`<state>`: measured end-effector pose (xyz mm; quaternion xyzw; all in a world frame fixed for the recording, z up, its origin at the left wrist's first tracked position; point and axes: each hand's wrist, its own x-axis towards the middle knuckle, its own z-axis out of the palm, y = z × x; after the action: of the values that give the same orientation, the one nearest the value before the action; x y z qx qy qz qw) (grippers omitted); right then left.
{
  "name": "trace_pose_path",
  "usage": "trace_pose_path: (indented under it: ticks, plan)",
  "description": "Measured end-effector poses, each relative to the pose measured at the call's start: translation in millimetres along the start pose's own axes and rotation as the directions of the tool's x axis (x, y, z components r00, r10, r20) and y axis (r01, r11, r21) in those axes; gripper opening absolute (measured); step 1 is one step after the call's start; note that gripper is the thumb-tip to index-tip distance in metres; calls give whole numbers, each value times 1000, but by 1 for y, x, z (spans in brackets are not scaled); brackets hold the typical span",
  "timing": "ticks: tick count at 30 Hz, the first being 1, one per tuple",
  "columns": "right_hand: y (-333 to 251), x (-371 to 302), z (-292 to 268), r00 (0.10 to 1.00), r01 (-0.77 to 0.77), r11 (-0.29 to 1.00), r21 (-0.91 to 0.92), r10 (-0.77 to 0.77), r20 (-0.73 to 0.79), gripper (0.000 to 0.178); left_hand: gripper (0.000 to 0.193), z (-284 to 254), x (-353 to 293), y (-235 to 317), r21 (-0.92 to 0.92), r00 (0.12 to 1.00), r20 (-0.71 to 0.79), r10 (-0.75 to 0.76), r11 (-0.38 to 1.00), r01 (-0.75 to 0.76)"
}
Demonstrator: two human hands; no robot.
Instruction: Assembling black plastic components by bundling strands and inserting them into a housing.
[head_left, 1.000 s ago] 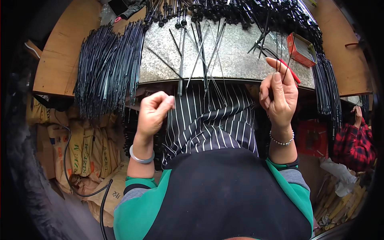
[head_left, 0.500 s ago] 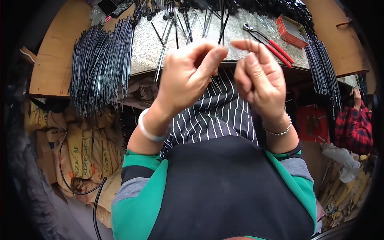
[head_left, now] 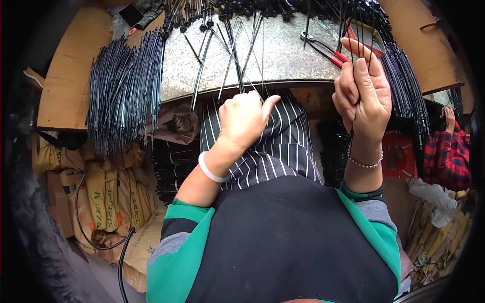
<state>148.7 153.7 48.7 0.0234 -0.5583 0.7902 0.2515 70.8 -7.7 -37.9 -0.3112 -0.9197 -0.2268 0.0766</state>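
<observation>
My left hand is closed at the table's front edge, its thumb sticking out to the right. Its curled fingers are around the lower ends of thin black rods that reach back across the table. Raised on the right, my right hand pinches a few thin black rods between thumb and fingers, and these stand roughly upright. Just behind that hand lie red-handled pliers, their grips partly hidden by its fingers. A red open tin box is behind the rods.
A thick bundle of dark rods hangs over the table edge at left, another bundle at right. Black-capped rods line the back. Paper sacks stand low at left. A person in a red plaid sleeve is at far right.
My hands were close together in the middle. The left has dropped toward the table's edge; the right has moved right, and rods now show upright in it.
</observation>
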Motion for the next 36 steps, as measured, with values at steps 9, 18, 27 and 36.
trace_pose_path:
  ticks: [9, 18, 27, 36]
  plan:
    - [5, 5, -2, 998, 24, 995, -92, -29, -51, 31, 44, 22, 13, -10, 77, 990, 73, -120, 990, 114]
    - [18, 3, 5, 996, -60, 978, -198, 45, -75, 29, 30, -28, -22, -15, -940, 909, 335, -248, -27, 340]
    - [62, -7, 32, 983, -176, 977, -116, 181, 34, 28, 26, -8, -51, 33, -961, 965, 261, -10, 89, 261]
    - [24, 5, 26, 980, -195, 981, -4, 195, 28, 25, 15, -18, 7, -28, -666, 994, -109, 5, 742, -77]
